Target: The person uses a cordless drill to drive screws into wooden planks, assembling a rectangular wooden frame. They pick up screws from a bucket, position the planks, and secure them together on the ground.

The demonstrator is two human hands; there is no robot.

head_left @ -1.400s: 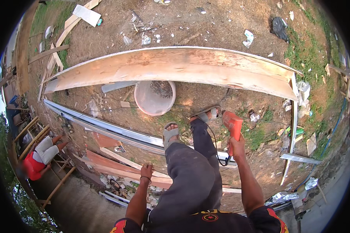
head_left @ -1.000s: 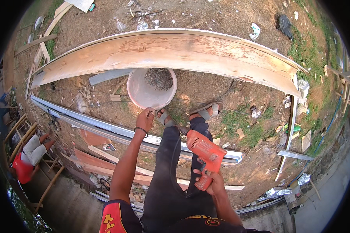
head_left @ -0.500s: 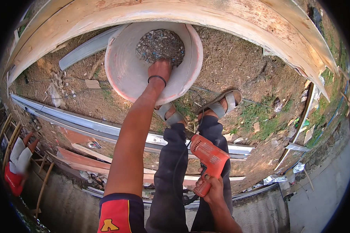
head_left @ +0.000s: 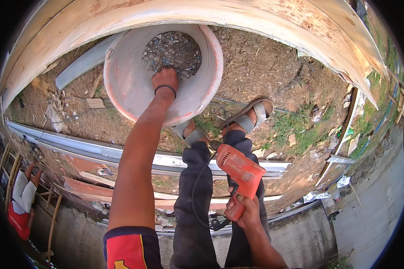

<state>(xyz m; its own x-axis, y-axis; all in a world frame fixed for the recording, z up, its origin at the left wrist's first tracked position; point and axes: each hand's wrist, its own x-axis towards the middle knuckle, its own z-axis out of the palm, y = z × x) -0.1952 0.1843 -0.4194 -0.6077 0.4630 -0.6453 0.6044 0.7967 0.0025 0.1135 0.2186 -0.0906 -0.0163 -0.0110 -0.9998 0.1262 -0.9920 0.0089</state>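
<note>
My left hand (head_left: 165, 78) reaches down into a round whitish bucket (head_left: 125, 78) with reddish smears along its rim. Its fingers are curled together at the near edge of a pile of nails or screws and grit (head_left: 173, 51), flecked with bits of blue. Whatever they may pinch is hidden beneath the hand. With my right hand (head_left: 247, 210) I grip a red corded power drill (head_left: 242, 172) by its handle, in front of my legs. Its chuck points up toward my feet, and the black cord loops down beside it.
A long curved-looking wooden board (head_left: 175, 15) spans the far side, just beyond the bucket. Metal channels (head_left: 90, 145) lie across the ground behind my sandalled feet (head_left: 251, 116). Scraps of wood and plastic litter the dirt. Another person (head_left: 22, 197) is at the far left among poles.
The scene has shifted a little to the left in view. My left hand has moved slightly over the pile, still inside the bucket. The drill stays in my right hand.
</note>
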